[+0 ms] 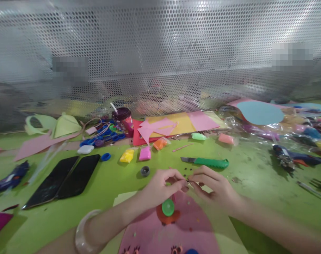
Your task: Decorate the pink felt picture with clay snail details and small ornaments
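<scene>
My left hand [161, 185] and my right hand [214, 185] meet fingertip to fingertip above a pink paper shape [173, 233] on the green table [102, 187]. Both hands pinch something tiny and dark between them that I cannot make out. Just below my left hand, a green round piece [168, 207] sits on an orange clay lump [167, 216] on the pink paper. A pale bangle [83, 233] circles my left wrist. A green-handled utility knife [208, 162] lies just beyond my hands.
Two dark phones [65, 180] lie at the left. Yellow [127, 156], pink [144, 153], orange [160, 143] and green [198, 136] clay packets lie beyond, with coloured paper sheets [181, 123], a cup [122, 120], glue guns [289, 158] [9, 178] and a perforated metal screen [160, 53] behind.
</scene>
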`<action>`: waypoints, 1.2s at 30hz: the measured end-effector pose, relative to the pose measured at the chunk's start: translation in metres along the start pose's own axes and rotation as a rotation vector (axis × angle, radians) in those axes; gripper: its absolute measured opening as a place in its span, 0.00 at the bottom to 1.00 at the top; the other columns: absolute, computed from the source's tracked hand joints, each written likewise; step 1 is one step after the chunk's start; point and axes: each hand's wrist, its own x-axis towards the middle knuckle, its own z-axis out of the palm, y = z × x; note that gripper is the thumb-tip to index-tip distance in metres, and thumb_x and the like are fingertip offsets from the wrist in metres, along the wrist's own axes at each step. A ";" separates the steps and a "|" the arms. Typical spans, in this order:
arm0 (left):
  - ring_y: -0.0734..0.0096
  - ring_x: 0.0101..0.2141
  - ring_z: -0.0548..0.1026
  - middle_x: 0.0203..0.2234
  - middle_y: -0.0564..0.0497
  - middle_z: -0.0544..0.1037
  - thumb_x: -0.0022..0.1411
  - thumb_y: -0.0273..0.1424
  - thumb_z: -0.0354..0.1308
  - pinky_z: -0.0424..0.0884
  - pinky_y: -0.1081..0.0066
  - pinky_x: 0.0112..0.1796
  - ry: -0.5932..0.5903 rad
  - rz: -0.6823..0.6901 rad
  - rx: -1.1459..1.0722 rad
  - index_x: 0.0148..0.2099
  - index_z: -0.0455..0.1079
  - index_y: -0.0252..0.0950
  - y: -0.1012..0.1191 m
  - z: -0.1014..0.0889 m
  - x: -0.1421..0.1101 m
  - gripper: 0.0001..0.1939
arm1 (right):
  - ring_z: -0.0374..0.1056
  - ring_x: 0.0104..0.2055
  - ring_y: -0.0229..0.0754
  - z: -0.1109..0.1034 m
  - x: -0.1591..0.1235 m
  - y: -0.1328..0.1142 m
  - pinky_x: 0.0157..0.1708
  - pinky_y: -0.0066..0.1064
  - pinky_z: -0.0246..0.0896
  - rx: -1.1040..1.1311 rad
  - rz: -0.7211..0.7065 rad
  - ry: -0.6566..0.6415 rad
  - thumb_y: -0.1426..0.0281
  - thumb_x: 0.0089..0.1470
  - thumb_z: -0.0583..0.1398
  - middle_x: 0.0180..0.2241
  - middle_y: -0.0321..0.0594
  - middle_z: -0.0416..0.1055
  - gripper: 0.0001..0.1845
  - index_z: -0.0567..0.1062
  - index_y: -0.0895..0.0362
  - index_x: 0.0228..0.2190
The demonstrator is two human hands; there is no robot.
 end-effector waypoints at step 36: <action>0.69 0.32 0.76 0.29 0.51 0.76 0.55 0.32 0.58 0.72 0.68 0.35 0.210 -0.080 -0.266 0.38 0.67 0.34 -0.026 -0.006 0.017 0.09 | 0.68 0.32 0.39 -0.024 0.002 0.044 0.30 0.30 0.66 -0.215 0.110 -0.221 0.73 0.57 0.52 0.31 0.41 0.69 0.09 0.72 0.57 0.31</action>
